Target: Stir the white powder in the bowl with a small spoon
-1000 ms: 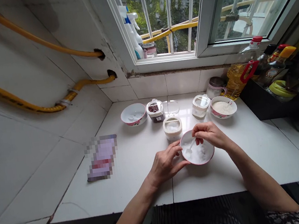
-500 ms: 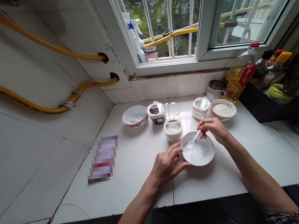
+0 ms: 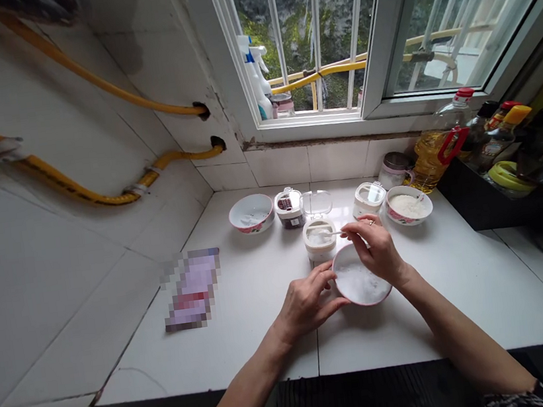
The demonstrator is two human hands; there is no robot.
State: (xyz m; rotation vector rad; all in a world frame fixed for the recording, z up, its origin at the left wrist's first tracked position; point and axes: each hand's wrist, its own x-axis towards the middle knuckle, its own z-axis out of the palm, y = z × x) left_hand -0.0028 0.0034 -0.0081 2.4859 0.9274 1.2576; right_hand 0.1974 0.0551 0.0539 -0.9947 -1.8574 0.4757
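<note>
Hand, left (image 3: 306, 302), half-curled, fingers and thumb gripping left rim of bowl (image 3: 365, 304) of white grains (image 3: 356, 282) on counter (image 3: 250, 346); jar (image 3: 321, 252), open, behind it; spoon (image 3: 334, 233), now shifted from bowl to jar mouth, putting work there; hand, right (image 3: 376, 248), pinched closed on spoon handle

Left grip (image 3: 305, 300) wide, right grip (image 3: 377, 247) narrow

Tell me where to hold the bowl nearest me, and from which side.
Probably by the left rim of the bowl, coming from the left, as the left hand does: its edge is round, no handle shows, and the right hand covers part of the far right side.
</note>
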